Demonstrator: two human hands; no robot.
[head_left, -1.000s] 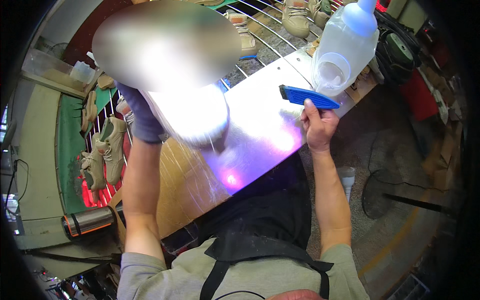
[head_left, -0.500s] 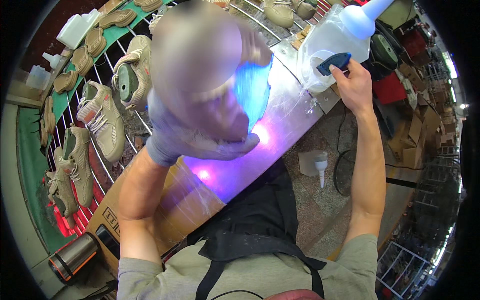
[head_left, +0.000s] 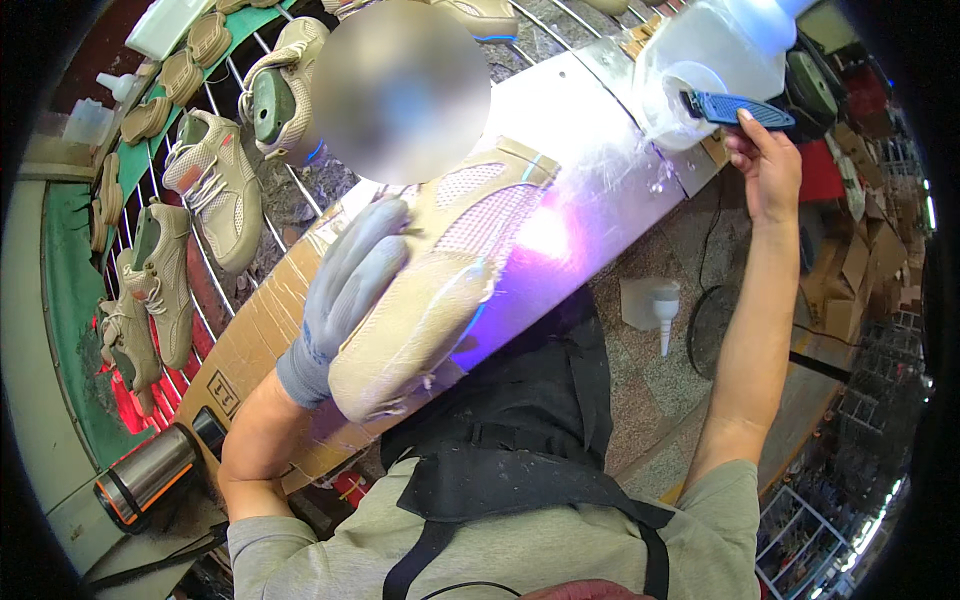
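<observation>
While gloved left hand (head_left: pixel 350 290) fingers grip one shoe (head_left: pixel 440 290), right hand (head_left: pixel 768 165) fingers hold one blue brush (head_left: pixel 735 108).

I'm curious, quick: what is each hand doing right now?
Left hand, gloved: closed around a beige shoe, sole side up.
Right hand, bare: holding a blue brush handle dipped into a clear plastic jug.

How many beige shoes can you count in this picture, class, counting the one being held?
6 at least: one shoe in the gloved left hand; four on the wire rack at left; one at the top edge. Others may be cut off.
</observation>
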